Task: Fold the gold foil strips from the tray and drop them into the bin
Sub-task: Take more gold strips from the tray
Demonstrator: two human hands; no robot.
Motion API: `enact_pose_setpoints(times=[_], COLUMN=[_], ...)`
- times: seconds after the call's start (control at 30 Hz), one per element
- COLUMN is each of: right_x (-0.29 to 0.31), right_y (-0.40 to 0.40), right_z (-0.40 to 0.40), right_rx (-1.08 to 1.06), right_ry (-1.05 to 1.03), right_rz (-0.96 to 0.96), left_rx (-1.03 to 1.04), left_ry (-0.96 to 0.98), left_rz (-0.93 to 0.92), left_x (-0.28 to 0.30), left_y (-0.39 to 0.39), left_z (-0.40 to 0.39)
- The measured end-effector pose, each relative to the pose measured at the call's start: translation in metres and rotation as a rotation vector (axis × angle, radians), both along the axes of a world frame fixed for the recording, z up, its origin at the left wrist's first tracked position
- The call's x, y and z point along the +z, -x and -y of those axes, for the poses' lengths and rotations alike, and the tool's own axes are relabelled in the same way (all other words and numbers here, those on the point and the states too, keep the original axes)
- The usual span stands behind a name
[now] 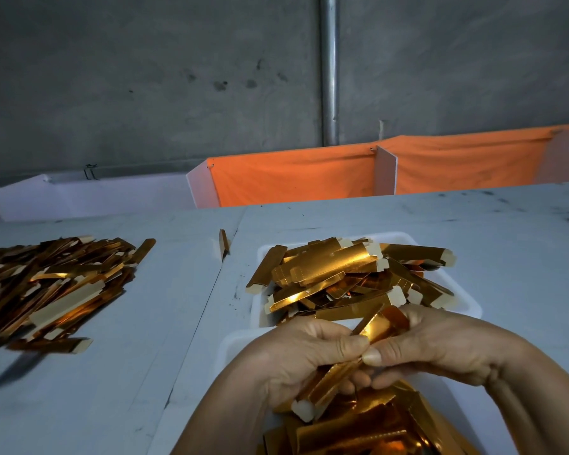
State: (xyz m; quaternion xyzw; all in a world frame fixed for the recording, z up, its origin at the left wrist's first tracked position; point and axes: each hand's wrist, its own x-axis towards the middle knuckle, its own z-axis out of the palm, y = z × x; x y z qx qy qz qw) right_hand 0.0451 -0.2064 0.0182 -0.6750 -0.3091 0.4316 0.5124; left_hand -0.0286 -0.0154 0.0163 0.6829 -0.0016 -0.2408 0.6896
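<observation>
A white tray [467,307] at centre right is heaped with flat gold foil strips [342,274]. Just in front of it, my left hand [296,359] and my right hand [440,343] both pinch one gold foil strip [380,328], thumbs meeting at its middle. The strip runs diagonally between the hands, its pale end [301,409] sticking out below my left hand. Beneath my hands lies a second heap of gold strips [358,431] in a white bin [234,343], only partly visible.
A large loose pile of gold strips [53,287] covers the table's left side. One single strip [224,243] lies at the seam between two table sheets. Orange cloth-lined white dividers [309,174] stand along the far table edge before a grey wall.
</observation>
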Motion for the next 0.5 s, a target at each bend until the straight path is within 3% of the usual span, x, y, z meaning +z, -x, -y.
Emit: enact_pose_setpoints(times=[0.23, 0.5], right_x=[-0.001, 0.004], right_y=[-0.003, 0.001], right_z=[0.004, 0.004], right_rx=[-0.102, -0.069], right_ry=[0.006, -0.044], right_rz=[0.010, -0.046], left_rx=[-0.005, 0.009], left_ry=[0.058, 0.095], left_rz=[-0.006, -0.008], left_x=[-0.002, -0.003], left_y=[-0.002, -0.003], left_z=[-0.008, -0.008])
